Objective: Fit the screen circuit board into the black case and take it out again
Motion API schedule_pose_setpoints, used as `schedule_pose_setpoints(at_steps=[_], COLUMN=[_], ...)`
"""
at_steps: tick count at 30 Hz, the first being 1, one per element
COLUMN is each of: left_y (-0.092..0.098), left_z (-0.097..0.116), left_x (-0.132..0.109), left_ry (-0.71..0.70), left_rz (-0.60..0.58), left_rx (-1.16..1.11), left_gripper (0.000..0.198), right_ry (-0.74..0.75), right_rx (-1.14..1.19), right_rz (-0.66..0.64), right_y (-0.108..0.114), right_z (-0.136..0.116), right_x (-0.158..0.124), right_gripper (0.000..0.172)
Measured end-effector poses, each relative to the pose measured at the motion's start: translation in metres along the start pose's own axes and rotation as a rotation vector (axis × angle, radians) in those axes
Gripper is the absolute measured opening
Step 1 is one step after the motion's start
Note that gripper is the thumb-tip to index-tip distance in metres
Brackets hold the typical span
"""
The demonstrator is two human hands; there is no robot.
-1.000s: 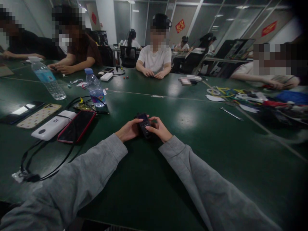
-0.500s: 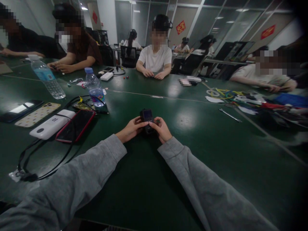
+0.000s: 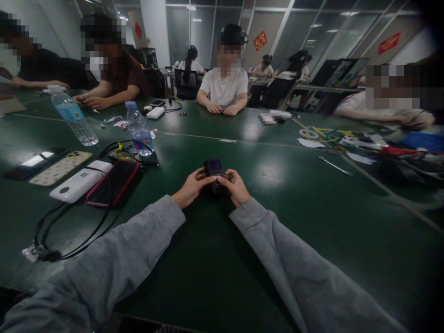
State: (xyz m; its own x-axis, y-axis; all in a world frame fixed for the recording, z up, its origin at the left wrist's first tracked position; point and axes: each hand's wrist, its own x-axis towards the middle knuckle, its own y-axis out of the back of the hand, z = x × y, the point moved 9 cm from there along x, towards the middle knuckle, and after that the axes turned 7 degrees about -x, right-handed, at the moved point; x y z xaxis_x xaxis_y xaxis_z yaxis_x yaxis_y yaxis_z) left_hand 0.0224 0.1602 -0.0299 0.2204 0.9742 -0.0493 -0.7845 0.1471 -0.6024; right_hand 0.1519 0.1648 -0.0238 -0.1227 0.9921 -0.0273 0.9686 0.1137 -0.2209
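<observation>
A small black boxy device with a dark screen (image 3: pixel 215 165) is held upright at the middle of the green table (image 3: pixel 291 222). My left hand (image 3: pixel 188 188) grips its left side, fingers curled behind. From the right, my right hand (image 3: pixel 237 188) has its thumb pressed on the front, below the screen, where both thumbs nearly meet. The right index finger is bent near the device's right edge. The device's lower part and back are mostly hidden. I cannot tell whether its base touches the table.
Left lie a red-edged phone (image 3: pixel 114 184), a white power bank (image 3: pixel 79 181), a patterned phone case (image 3: pixel 61 168) and a black cable (image 3: pixel 78 247). Two water bottles (image 3: pixel 140 136) stand beyond. A wrench (image 3: pixel 336 166) and tangled cables (image 3: pixel 364 141) lie right. Other people (image 3: pixel 224 88) sit around the table.
The view has shifted a little, so the table's things appear slightly lower and further right. Both hands keep the same hold on the black device.
</observation>
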Motion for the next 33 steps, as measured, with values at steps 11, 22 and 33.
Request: schedule_pose_setpoints(at_steps=[11, 22, 33], left_y=[-0.006, -0.014, -0.009], left_z=[0.003, -0.006, -0.006], left_x=[-0.004, -0.009, -0.008], left_ry=[-0.006, 0.34, 0.319], left_rz=[-0.044, -0.019, 0.009], left_rx=[-0.042, -0.357, -0.437], left_gripper=[0.052, 0.071, 0.066], right_ry=[0.048, 0.186, 0.488], right_rx=[-0.075, -0.289, -0.725], right_rz=[-0.079, -0.205, -0.021], right_y=[-0.005, -0.026, -0.03], right_z=[-0.005, -0.013, -0.022], right_x=[-0.002, -0.006, -0.019], right_gripper=[0.06, 0.051, 0.044])
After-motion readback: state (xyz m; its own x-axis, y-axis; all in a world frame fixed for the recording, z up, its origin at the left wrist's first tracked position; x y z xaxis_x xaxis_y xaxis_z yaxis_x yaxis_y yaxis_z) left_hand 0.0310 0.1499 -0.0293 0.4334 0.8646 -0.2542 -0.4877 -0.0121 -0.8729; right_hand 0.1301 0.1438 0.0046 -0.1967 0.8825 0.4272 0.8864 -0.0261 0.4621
